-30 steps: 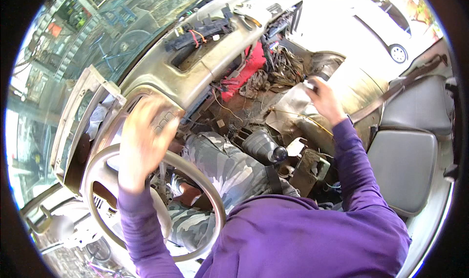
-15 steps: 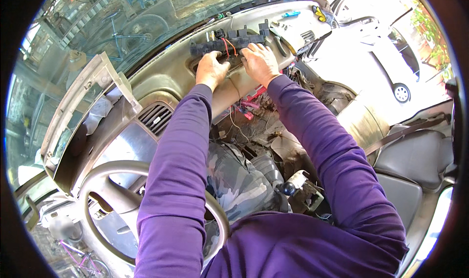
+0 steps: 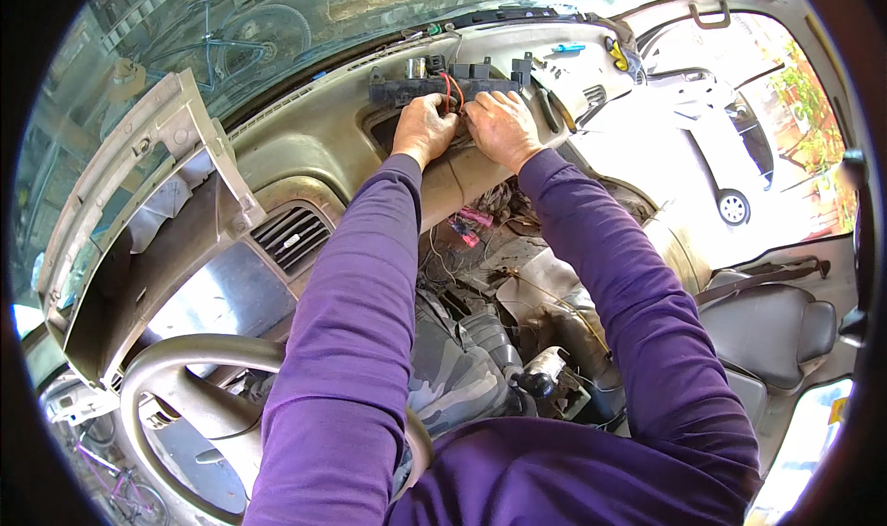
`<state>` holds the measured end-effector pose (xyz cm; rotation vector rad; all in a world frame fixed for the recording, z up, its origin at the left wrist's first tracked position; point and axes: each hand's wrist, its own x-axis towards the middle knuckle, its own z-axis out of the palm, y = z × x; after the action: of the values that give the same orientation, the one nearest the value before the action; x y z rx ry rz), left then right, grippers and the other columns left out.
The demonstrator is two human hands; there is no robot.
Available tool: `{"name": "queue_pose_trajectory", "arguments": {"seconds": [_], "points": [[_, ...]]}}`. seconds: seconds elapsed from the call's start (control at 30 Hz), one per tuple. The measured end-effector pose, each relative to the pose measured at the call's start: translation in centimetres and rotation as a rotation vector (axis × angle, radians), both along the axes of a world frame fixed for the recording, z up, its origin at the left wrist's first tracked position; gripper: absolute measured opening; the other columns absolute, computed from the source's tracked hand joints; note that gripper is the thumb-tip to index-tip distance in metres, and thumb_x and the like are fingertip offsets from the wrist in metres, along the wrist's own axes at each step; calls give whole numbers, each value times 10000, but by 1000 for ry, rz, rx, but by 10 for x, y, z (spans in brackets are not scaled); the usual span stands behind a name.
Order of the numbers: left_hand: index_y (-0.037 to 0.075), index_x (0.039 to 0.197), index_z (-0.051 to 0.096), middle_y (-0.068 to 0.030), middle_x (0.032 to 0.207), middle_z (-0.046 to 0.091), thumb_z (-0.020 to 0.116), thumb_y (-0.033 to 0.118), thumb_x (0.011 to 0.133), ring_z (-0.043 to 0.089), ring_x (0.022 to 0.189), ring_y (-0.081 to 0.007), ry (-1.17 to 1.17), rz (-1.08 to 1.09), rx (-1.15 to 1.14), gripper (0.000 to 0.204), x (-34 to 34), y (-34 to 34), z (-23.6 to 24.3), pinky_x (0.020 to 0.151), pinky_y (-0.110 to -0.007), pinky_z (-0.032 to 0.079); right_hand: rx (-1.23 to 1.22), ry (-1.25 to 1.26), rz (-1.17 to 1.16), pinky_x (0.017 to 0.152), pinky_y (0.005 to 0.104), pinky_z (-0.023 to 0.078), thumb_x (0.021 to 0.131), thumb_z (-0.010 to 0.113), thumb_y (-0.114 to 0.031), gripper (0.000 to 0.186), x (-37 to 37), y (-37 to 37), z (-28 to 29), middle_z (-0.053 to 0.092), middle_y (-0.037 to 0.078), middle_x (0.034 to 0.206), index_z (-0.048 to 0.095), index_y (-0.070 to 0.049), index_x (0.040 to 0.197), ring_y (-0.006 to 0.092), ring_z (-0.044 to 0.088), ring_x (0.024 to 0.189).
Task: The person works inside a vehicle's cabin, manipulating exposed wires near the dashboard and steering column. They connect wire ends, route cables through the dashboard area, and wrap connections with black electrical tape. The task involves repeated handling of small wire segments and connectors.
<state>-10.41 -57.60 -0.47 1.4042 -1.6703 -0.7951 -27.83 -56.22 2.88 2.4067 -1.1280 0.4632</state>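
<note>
A long black relay box lies across the top of the dashboard, with small black relays and a silver relay along its far side. Red and orange wires loop from it down between my hands. My left hand is closed at the near edge of the box, its fingertips pinching the wires. Close beside it, my right hand has bent fingers against the box. Its thumb and index finger meet near the wires, and what they pinch is hidden.
An opening in the dashboard lies under the box. Left are a loose trim panel, an air vent and the steering wheel. A blue pen-like item and yellow-and-black pliers lie far right. Loose wiring hangs below.
My hands have come closer together, around the wires. The right hand's fingers have shifted toward the left hand. The whole view has tilted slightly.
</note>
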Motion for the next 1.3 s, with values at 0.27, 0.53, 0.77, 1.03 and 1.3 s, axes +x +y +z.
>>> {"name": "queue_pose_trajectory", "arguments": {"seconds": [0.27, 0.53, 0.77, 1.03, 1.3], "points": [[27, 1149, 748, -139, 961, 768, 608, 135, 913, 703, 867, -164, 191, -60, 134, 295, 1, -5, -9, 829, -305, 529, -5, 114, 32, 839, 395, 459, 821, 655, -173, 82, 4, -3, 1, 639, 15, 904, 677, -152, 897, 217, 640, 915], [-14, 1058, 743, -81, 924, 751, 584, 38, 927, 693, 788, -148, 558, -131, 252, 212, -3, -11, -15, 755, -298, 549, 28, 39, 86, 795, 397, 473, 826, 671, -192, 81, 3, -6, -1, 636, 18, 879, 673, -144, 892, 223, 642, 886], [-16, 998, 716, -75, 886, 730, 602, 13, 921, 683, 764, -147, 581, -56, 237, 140, -3, -4, -3, 721, -305, 551, -11, 49, 54, 779, 407, 480, 820, 671, -180, 60, 6, -5, 0, 626, 26, 861, 654, -137, 858, 235, 641, 846], [-16, 992, 697, -89, 864, 722, 604, 5, 927, 673, 743, -149, 456, -54, 201, 116, -4, 0, 0, 702, -306, 546, 80, 6, 80, 795, 436, 498, 809, 667, -169, 83, 5, -15, 1, 628, 64, 868, 649, -99, 851, 280, 645, 875], [-14, 1052, 712, -98, 991, 741, 629, 53, 928, 656, 866, -153, 448, -83, 164, 164, -5, -2, -8, 827, -312, 516, 2, 49, 36, 811, 409, 483, 790, 689, -169, 96, 4, 0, 4, 632, 41, 885, 665, -117, 867, 248, 643, 902]]}}
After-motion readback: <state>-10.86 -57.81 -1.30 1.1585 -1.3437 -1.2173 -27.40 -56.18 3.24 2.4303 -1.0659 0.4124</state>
